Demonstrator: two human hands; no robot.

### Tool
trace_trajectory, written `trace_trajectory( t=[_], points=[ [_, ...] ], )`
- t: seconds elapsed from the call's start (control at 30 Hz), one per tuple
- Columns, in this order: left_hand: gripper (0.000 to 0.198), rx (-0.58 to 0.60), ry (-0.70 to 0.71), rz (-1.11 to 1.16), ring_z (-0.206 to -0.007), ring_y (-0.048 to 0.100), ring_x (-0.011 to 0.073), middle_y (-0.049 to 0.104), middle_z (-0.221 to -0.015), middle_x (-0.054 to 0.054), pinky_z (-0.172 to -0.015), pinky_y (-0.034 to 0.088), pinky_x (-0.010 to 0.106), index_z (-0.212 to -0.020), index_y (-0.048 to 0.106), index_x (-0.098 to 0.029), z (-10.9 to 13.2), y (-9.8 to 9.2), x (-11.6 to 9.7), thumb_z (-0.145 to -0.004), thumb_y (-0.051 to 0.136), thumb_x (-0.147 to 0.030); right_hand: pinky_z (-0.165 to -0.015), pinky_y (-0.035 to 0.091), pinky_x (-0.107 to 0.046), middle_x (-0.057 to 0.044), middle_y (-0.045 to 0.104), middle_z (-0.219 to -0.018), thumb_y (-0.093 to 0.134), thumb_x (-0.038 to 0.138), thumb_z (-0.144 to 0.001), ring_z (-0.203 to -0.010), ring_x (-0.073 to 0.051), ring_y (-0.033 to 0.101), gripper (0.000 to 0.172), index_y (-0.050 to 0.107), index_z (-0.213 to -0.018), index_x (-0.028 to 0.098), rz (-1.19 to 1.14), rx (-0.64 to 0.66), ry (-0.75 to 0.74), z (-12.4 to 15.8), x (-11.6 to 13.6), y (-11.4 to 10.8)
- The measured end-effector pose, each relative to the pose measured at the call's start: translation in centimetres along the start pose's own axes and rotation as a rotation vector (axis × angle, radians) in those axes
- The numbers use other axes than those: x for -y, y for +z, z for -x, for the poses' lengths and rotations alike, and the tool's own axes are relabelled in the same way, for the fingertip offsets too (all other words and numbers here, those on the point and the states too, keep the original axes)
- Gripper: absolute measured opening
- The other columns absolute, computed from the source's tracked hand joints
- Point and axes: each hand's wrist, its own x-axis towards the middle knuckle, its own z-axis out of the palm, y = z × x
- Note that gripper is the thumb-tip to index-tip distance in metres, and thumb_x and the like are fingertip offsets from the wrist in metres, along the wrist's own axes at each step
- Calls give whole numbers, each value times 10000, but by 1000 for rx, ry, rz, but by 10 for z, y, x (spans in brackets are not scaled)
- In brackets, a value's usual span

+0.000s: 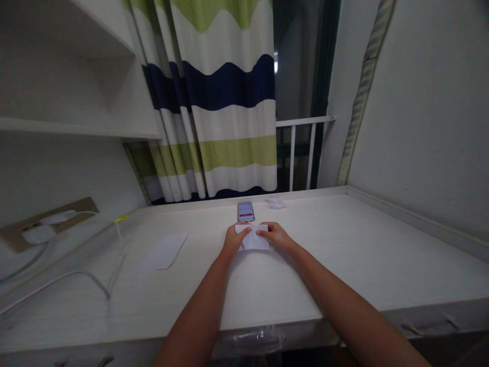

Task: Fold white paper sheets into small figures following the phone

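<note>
Being pinched by the left hand (232, 239) and the right hand (278, 237), thumbs uppermost, the paper (255, 242) is held just below the frame's centre. On the counter (271, 290), a phone (245, 210) is seen just above it and a sheet (164, 252) at lower left.

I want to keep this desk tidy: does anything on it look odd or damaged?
A crumpled white wad, probably paper, lies at the back of the desk, right of the phone. Its wrinkles contrast with the flat paper at left.
</note>
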Motion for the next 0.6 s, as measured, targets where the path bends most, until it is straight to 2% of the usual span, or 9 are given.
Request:
trace_trajectory(
  t=[0.1,0.37,0.6],
  points=[
    [230,39,-13,65,-628,566,150,644,-722,61,-567,422,238,-716,651,-117,0,-2,-2,-543,639,-267,-472,333,-210,23,526,-529,656,294,-543,-487,-84,444,200,559,-594,126,25,-11,-2,0,0,-1],
    [229,116,-167,214,-490,519,119,622,-624,28,-458,373,215,-736,638,-128,-2,-2,6,-543,559,-221,-484,340,-213,17,537,-548,648,294,-545,-503,-92,455,198,573,-614,125,80,-22,-5,0,-2,-2],
    [161,35,-132,95,-543,524,132,607,-612,7,-513,385,228,-655,632,-151,-1,-1,3,-529,599,-243,-497,338,-218,6,554,-569,631,308,-569,-529,-103,471,206,592,-647,121,150,19,-19,2,0,-1]
  ],
)
